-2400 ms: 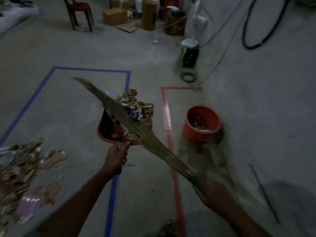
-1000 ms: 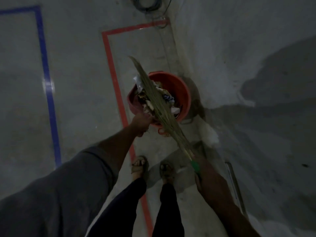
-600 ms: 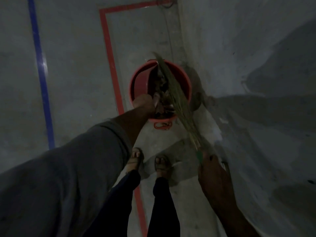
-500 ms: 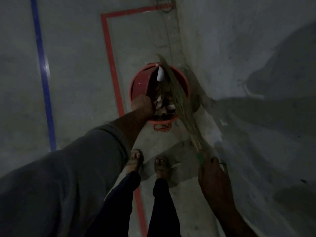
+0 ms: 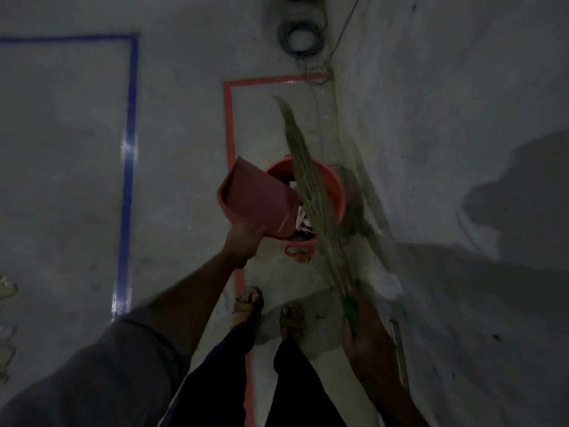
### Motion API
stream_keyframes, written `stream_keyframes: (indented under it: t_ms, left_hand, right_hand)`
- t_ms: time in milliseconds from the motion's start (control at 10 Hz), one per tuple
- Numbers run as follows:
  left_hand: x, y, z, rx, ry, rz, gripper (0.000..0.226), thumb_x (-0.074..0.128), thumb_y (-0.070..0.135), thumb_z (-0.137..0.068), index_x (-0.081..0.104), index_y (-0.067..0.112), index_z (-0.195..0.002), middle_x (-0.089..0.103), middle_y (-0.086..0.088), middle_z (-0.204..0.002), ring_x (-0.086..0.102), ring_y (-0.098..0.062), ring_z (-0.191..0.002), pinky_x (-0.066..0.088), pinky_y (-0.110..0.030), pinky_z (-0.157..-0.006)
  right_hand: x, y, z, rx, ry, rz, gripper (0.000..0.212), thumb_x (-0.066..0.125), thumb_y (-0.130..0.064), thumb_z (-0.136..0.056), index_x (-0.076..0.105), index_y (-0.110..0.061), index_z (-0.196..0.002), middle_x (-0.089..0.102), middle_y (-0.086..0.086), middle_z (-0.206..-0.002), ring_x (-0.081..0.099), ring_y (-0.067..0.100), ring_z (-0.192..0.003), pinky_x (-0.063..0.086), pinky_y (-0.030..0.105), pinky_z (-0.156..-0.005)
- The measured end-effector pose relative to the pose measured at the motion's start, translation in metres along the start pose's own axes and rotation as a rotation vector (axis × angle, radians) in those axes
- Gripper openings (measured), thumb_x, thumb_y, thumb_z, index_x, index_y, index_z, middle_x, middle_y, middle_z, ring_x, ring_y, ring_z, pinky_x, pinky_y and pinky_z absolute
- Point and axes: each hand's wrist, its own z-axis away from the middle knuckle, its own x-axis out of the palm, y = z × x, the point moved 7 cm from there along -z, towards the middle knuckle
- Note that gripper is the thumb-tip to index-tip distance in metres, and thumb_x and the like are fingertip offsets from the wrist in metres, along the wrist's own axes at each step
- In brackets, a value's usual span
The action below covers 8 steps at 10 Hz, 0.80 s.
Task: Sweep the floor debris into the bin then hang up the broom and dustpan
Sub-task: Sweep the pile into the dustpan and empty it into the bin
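Since 0.5 s ago the dustpan [image 5: 257,200] has come up out of the bin [image 5: 334,192]; it was tipped down inside the rim w/ debris sliding off, now it's lifted clear on the bin's left side, pan bare as far as the dim light shows. Landmark = bin, an orange bucket on the floor against the wall [image 5: 462,118], inside the red tape outline [image 5: 229,118]. Scrap paper shows inside it. Broom [image 5: 311,192] crosses over the bin's right half; long axis runs from the green grip nearest the person, up over the rim, to the bristle tip beyond the bin's far edge, pointing away from the person and slightly left. Dustpan sits left of the broom, mouth toward the bin, long axis slanting from handle at the bin's near-left out to the far left. Left hand [image 5: 243,241] is curled round the dustpan handle, touching the bin's near-left rim area. Right hand [image 5: 366,343] wraps the broom grip, well on the near side of the bin, so left hand's nearer to it. Judgement: dump's done. More debris [image 5: 6,303] lies far left of the bin, so another sweep looks due before hanging up.
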Motion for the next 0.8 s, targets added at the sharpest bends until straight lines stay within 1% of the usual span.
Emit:
stream_keyframes:
  t_ms: [100, 200, 300, 400, 500, 600, 700, 800]
  left_hand:
    - [-0.015, -0.017, 0.047, -0.05, 0.088, 0.322, 0.025, 0.061, 0.042, -0.094, 0.06, 0.017, -0.094, 0.059, -0.005, -0.079, 0.055, -0.019, -0.063, 0.052, -0.031, -0.06]
    - [-0.031, -0.041, 0.094, -0.109, 0.24, 0.556, 0.027, 0.067, 0.03, -0.095, 0.053, 0.011, -0.081, 0.047, -0.005, -0.064, 0.043, -0.015, -0.048, 0.037, -0.022, -0.042]
    - [-0.057, -0.057, 0.138, -0.102, 0.332, 0.683, 0.032, 0.067, 0.03, -0.095, 0.048, 0.015, -0.075, 0.044, 0.002, -0.056, 0.039, -0.008, -0.04, 0.033, -0.02, -0.039]
    - [-0.091, -0.082, 0.198, -0.077, 0.427, 0.758, 0.035, 0.065, 0.03, -0.097, 0.046, 0.016, -0.072, 0.04, 0.008, -0.049, 0.035, -0.005, -0.037, 0.031, -0.02, -0.038]
    - [-0.118, -0.108, 0.252, -0.043, 0.533, 0.81, 0.033, 0.063, 0.03, -0.099, 0.047, 0.016, -0.073, 0.038, 0.009, -0.05, 0.034, -0.008, -0.042, 0.031, -0.022, -0.041]
    - [-0.139, -0.139, 0.302, -0.039, 0.624, 0.857, 0.037, 0.061, 0.029, -0.1, 0.042, 0.017, -0.07, 0.037, 0.011, -0.048, 0.035, -0.009, -0.041, 0.032, -0.021, -0.04]
    - [-0.155, -0.175, 0.344, -0.05, 0.724, 0.91, 0.042, 0.061, 0.028, -0.1, 0.038, 0.018, -0.066, 0.035, 0.011, -0.046, 0.034, -0.007, -0.038, 0.031, -0.021, -0.04]
    - [-0.168, -0.217, 0.386, -0.066, 0.806, 0.966, 0.044, 0.062, 0.027, -0.099, 0.038, 0.018, -0.064, 0.035, 0.011, -0.043, 0.032, -0.006, -0.036, 0.03, -0.02, -0.04]
  right_hand:
    - [0.013, 0.001, -0.009, -0.222, 0.181, 0.142, 0.049, 0.046, -0.034, -0.098, 0.037, -0.02, -0.144, 0.059, 0.014, -0.132, 0.06, 0.036, -0.117, 0.051, 0.053, -0.095]
    - [-0.001, -0.037, -0.015, -0.295, 0.097, 0.073, 0.053, 0.042, -0.043, -0.097, 0.035, -0.025, -0.147, 0.055, 0.004, -0.138, 0.058, 0.026, -0.118, 0.05, 0.042, -0.097]
    - [-0.008, -0.091, -0.013, -0.417, 0.064, 0.042, 0.055, 0.045, -0.04, -0.094, 0.036, -0.026, -0.146, 0.055, 0.002, -0.138, 0.059, 0.02, -0.114, 0.053, 0.032, -0.087]
    - [0.002, -0.134, 0.0, -0.617, 0.02, 0.116, 0.059, 0.039, -0.047, -0.097, 0.035, -0.02, -0.15, 0.051, 0.007, -0.144, 0.057, 0.027, -0.122, 0.054, 0.041, -0.09]
    - [0.017, -0.171, 0.016, -0.702, -0.025, 0.143, 0.061, 0.039, -0.05, -0.097, 0.034, -0.02, -0.15, 0.055, 0.008, -0.138, 0.062, 0.029, -0.11, 0.056, 0.043, -0.079]
    - [0.033, -0.213, 0.047, -0.848, -0.06, 0.139, 0.057, 0.047, -0.043, -0.097, 0.035, -0.02, -0.147, 0.061, 0.009, -0.125, 0.065, 0.028, -0.094, 0.057, 0.042, -0.069]
    - [0.045, -0.254, 0.09, -0.958, -0.084, 0.136, 0.052, 0.057, -0.033, -0.095, 0.042, -0.02, -0.143, 0.064, 0.006, -0.119, 0.064, 0.023, -0.08, 0.053, 0.035, -0.06]
    - [0.075, -0.286, 0.131, -1.055, -0.128, 0.184, 0.055, 0.055, -0.036, -0.095, 0.04, -0.021, -0.146, 0.064, 0.004, -0.121, 0.065, 0.022, -0.074, 0.054, 0.036, -0.056]
